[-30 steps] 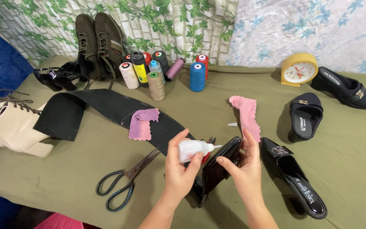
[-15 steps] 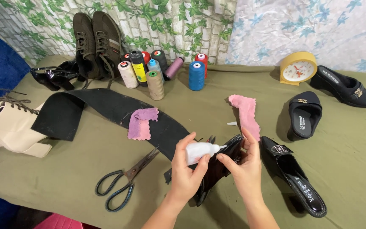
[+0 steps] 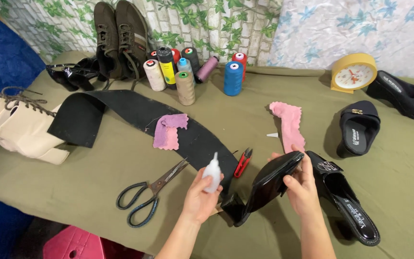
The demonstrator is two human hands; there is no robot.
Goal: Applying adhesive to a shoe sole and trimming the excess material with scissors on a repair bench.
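My left hand (image 3: pixel 199 197) grips a small white glue bottle (image 3: pixel 212 171) with its nozzle pointing up, apart from the shoe. My right hand (image 3: pixel 301 186) holds a glossy black heeled shoe (image 3: pixel 266 186) tilted on its side, sole toward me, heel low at the left. Its mate, a second black heeled shoe (image 3: pixel 345 197), lies on the olive cloth just right of my right hand. A small white cap (image 3: pixel 272 135) lies beside a pink cloth (image 3: pixel 291 125) behind the shoe.
Scissors (image 3: pixel 150 192) and red snips (image 3: pixel 243 162) lie near my left hand. A black leather strip (image 3: pixel 135 112) carries a purple cloth (image 3: pixel 170 130). Thread spools (image 3: pixel 185 88), brown shoes (image 3: pixel 118 36), a cream boot (image 3: pixel 17 127), a yellow clock (image 3: pixel 353 72) and black slippers (image 3: pixel 358 127) ring the table.
My left hand has drawn the glue bottle away from the shoe and turned its nozzle upward. My right hand has tilted the black shoe over to the right.
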